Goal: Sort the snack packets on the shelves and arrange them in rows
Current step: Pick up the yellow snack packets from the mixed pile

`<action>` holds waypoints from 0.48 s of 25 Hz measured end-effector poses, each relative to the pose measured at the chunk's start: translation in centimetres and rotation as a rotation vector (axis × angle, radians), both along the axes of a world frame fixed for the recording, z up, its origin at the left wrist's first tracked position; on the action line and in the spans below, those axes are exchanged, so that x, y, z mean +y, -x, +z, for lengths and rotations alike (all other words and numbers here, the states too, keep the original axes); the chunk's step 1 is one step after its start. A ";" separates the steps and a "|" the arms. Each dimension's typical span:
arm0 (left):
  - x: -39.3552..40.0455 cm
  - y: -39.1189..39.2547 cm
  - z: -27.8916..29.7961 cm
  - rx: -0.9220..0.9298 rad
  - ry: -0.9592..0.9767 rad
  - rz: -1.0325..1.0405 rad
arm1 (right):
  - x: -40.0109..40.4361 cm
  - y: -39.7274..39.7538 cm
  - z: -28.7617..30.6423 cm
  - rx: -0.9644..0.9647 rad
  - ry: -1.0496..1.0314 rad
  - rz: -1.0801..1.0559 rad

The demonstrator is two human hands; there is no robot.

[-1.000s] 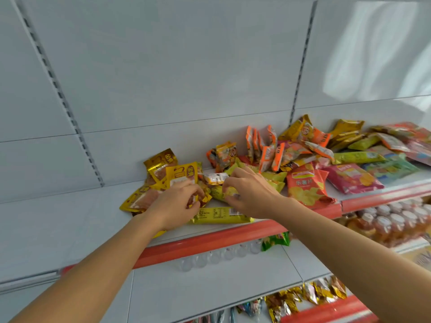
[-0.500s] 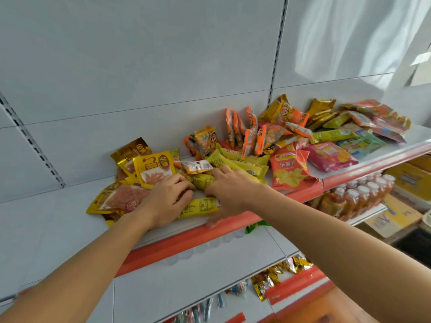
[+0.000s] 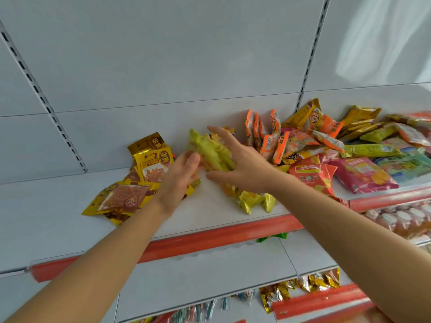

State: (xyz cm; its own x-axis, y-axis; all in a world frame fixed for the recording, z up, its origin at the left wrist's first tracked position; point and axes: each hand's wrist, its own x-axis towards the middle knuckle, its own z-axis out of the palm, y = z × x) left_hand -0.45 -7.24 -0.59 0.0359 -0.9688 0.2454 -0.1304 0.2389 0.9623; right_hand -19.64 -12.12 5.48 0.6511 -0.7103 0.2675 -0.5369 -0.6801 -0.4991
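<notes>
A bundle of yellow-green snack packets (image 3: pixel 211 151) is lifted off the top shelf (image 3: pixel 210 212), tilted up to the left. My right hand (image 3: pixel 242 165) holds it, thumb beneath and fingers spread behind. My left hand (image 3: pixel 180 177), blurred, grips the bundle's lower left end. More yellow-green packets (image 3: pixel 254 200) lie on the shelf below my right wrist. Gold and yellow meat-snack packets (image 3: pixel 130 194) lie heaped left of my left hand. Orange packets (image 3: pixel 268 138) stand upright just behind my right hand.
A mixed pile fills the shelf's right side, with a red crisp bag (image 3: pixel 311 174) and a pink bag (image 3: pixel 363 174) at the front. The shelf has a red front rail (image 3: pixel 210 240). Bottles (image 3: pixel 401 219) and gold packets (image 3: pixel 305 285) sit on lower shelves.
Both hands were pressed down on the packets at the shelf front. They have gathered the yellow-green packets and raised them off the shelf. The view has tilted upward.
</notes>
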 end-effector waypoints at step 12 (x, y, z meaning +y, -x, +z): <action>-3.2 3.9 2.5 0.863 -0.262 0.151 | -3.1 -0.2 -2.9 -0.119 -0.077 -0.001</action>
State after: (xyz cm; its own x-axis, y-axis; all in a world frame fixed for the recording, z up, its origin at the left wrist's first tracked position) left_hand -4.32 -10.41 1.88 0.2353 -0.9599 -0.1526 0.6476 0.0378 0.7610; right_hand -19.41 -15.19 2.59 0.6177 -0.7320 0.2876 -0.4713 -0.6372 -0.6098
